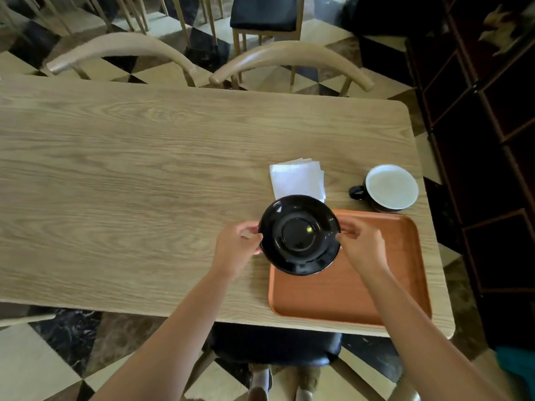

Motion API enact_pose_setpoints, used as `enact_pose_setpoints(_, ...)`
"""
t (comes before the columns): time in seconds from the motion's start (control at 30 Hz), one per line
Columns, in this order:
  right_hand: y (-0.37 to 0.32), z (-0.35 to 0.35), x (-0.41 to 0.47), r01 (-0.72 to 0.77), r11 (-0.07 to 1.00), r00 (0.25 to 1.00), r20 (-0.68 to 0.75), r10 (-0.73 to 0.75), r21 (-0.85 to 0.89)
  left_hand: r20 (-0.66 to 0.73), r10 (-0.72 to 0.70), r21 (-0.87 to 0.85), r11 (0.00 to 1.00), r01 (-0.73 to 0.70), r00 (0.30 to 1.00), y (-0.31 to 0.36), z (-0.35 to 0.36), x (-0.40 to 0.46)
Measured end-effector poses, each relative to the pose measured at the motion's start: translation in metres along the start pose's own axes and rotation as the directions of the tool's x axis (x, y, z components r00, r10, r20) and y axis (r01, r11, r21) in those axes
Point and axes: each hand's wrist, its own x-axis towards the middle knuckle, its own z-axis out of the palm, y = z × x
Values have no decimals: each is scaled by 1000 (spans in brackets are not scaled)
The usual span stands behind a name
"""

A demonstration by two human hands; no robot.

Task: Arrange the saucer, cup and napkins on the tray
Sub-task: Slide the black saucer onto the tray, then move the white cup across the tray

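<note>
A glossy black saucer [299,234] hangs over the far left corner of the orange tray [373,285]. My left hand [238,248] pinches its left rim and my right hand [362,246] pinches its right rim. Behind the saucer a small stack of white napkins [298,178] lies on the wooden table, partly hidden by the saucer's far edge. A black cup with a white inside [389,188] stands upright past the tray's far right corner, its handle pointing left.
The light wooden table [144,183] stretches far to the left. Two curved chair backs [289,57] stand along its far edge. A dark cabinet [492,140] rises close on the right. A dark-cushioned chair sits under the near edge.
</note>
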Motion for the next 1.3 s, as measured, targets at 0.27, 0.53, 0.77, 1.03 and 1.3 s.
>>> enact_pose_setpoints(0.27,25,-1,8,-89,996,996,22,89,-17,56,24,166,986,-33,998,0,22,8)
enact_pose_setpoints(0.53,28,-2,14,-111,994,993,47,111,-15,87,50,335,939,-77,995,2,25,15)
enact_pose_setpoints(0.77,31,-4,19,-119,993,990,82,119,3,63,-52,181,983,39,997,-7,22,25)
enact_pose_setpoints(1.03,25,-10,19,-109,992,983,140,116,-56,134,-49,158,987,28,990,-9,18,26)
enact_pose_setpoints(1.3,20,-72,21,57,976,997,54,-47,-212,197,296,518,778,-355,935,43,18,17)
